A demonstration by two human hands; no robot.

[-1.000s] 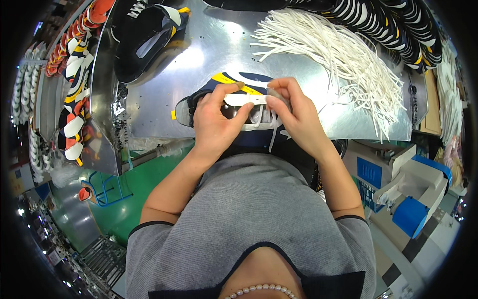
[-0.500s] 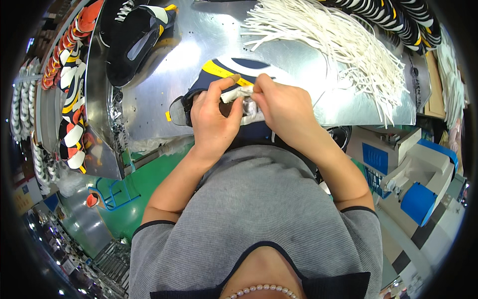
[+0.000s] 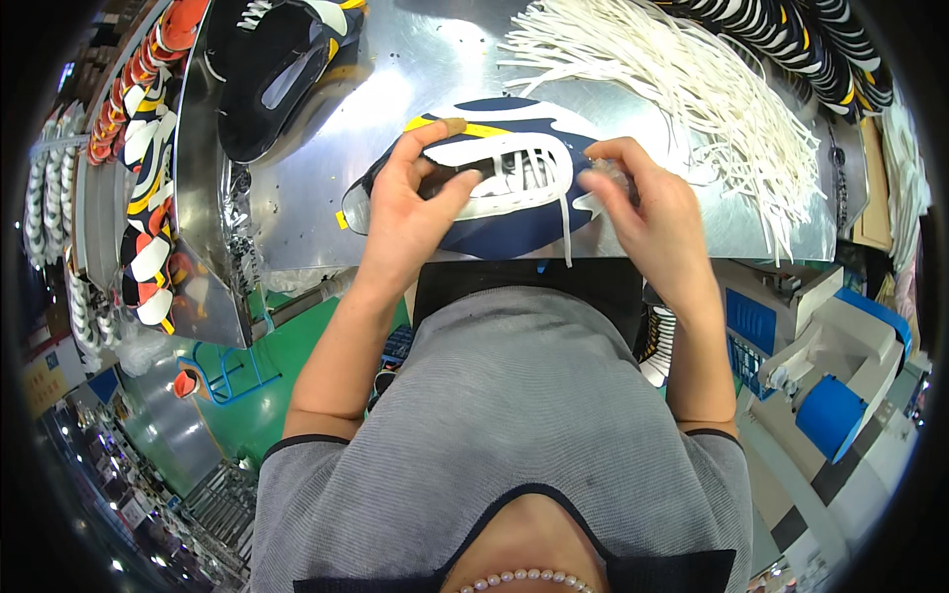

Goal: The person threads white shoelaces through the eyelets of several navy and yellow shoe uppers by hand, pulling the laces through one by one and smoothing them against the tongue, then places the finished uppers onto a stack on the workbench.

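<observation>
A navy, white and yellow shoe upper lies on its side across the metal tabletop, its toe to the right. White lace crosses its opening, and one loose end hangs over the near side. My left hand grips the heel half, index finger on the yellow strip and thumb at the opening's edge. Beyond the toe, apart from the upper, is my right hand. Its thumb and index finger are bent round a small greyish, crumpled-looking thing, too blurred to name.
A heap of white laces covers the table's far right. Stacked uppers stand behind it. A black upper lies at the far left, near a rack of orange and white uppers. A blue and grey machine stands at right.
My right hand has moved right, off the upper's opening to beyond the toe. White crumpled material no longer covers the opening, and the lacing shows. My left hand stays at the heel half.
</observation>
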